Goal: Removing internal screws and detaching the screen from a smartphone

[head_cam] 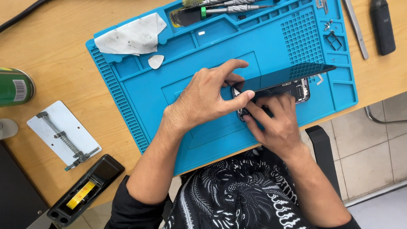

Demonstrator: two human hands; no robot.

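phone [292, 90]: dark, opened, internals showing, lying flat | place: right of centre, near edge of blue mat | screen panel [288, 74]: black, glossy, lifted and tilted along the phone's far side

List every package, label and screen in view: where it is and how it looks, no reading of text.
Phone screen: dark glossy panel, lifted at an angle off the phone body on the blue mat; left hand and right hand at its near end.
Can: green cylinder, table's left edge, white barcode label.
Black case: lower left, yellow label.
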